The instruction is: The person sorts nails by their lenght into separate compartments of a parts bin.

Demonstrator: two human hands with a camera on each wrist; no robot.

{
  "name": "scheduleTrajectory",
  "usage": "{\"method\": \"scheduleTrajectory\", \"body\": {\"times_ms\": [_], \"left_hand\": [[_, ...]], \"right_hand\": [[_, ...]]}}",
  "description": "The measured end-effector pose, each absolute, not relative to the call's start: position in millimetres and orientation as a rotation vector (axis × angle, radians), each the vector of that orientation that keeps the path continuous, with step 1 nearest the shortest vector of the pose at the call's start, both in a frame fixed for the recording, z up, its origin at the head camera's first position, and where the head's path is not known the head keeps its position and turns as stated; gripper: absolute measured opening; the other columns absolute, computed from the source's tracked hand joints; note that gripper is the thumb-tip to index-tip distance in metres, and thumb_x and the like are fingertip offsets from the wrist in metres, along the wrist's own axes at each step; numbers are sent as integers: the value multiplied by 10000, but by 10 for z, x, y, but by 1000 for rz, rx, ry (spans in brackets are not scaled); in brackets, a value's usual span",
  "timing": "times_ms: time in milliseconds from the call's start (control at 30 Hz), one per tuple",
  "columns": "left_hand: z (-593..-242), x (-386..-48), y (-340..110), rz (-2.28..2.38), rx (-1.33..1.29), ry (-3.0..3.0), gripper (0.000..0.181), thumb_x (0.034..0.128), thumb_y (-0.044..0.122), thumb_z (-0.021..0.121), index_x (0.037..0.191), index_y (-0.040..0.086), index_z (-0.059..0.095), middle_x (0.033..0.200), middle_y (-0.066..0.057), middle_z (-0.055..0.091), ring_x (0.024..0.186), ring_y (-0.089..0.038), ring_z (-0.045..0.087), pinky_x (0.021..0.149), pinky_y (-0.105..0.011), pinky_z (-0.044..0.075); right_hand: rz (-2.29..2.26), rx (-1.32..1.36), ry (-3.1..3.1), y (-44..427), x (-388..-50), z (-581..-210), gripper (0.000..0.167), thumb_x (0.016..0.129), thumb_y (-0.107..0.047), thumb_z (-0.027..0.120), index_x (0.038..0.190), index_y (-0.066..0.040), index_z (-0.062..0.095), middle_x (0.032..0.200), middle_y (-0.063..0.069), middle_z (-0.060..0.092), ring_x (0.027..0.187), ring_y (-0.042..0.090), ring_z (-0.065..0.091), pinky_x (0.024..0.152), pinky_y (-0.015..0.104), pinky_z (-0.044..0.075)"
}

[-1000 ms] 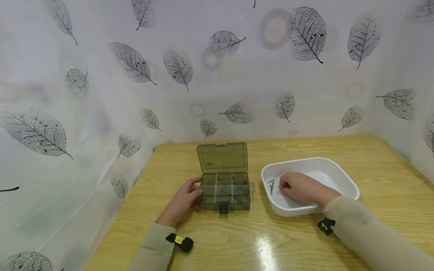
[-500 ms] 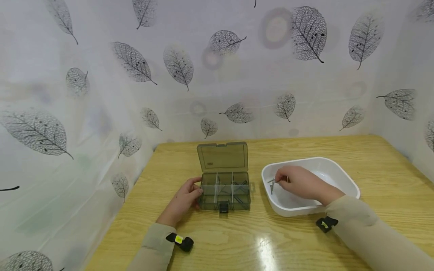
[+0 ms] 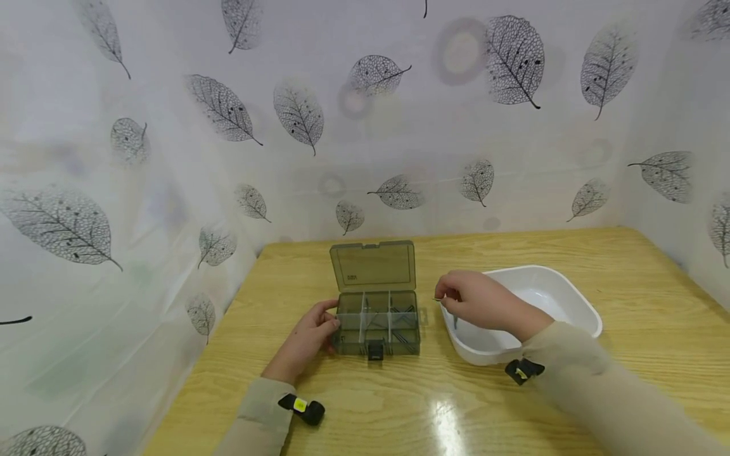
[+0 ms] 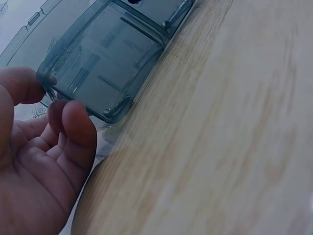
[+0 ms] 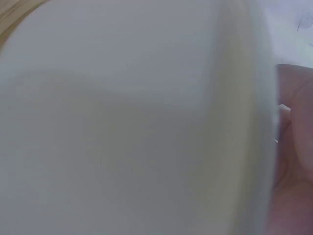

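Observation:
In the head view, a smoky see-through compartment box (image 3: 375, 323) stands on the table with its lid (image 3: 374, 267) raised. Several thin metal pieces lie in its sections; a threaded screw (image 4: 117, 105) shows through the wall in the left wrist view. My left hand (image 3: 308, 332) holds the box's left side between thumb and fingers. Above the left rim of a white tray (image 3: 570, 301), my right hand (image 3: 485, 303) pinches a small screw (image 3: 438, 299) by its fingertips. Part of another screw (image 3: 455, 322) shows in the tray below that hand. The tray wall hides most of the fingers in the right wrist view.
The wooden table (image 3: 365, 405) runs back to a pale curtain (image 3: 319, 171) printed with leaves. A narrow strip of tabletop separates the box from the tray. The box's black latch (image 3: 375, 349) faces the front.
My right hand has lifted a screw from the tray and moved left, up to the tray's rim. The left hand and the box have stayed in place.

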State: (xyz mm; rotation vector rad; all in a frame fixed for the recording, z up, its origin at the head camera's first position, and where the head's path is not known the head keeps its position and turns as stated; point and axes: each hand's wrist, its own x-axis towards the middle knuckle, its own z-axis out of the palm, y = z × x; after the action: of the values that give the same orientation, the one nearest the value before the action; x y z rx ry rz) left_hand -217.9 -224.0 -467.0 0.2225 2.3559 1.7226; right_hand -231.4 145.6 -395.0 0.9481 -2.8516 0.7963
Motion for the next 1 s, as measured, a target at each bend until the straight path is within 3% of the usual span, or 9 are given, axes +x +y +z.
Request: {"method": "scheduleTrajectory", "body": {"times_ms": [1000], "left_hand": [[-4649,-2170,-2234,1720,196,2341,497,1048,158,543,1523,111,407,1084,-168,558,768,-237,518,666,-397,567]], "right_hand": [[752,1113,-2822,550,-2319,-3827,106,963,-139,636,1019,-175,719,831,-110,559,715,91,491,640,293,450]]}}
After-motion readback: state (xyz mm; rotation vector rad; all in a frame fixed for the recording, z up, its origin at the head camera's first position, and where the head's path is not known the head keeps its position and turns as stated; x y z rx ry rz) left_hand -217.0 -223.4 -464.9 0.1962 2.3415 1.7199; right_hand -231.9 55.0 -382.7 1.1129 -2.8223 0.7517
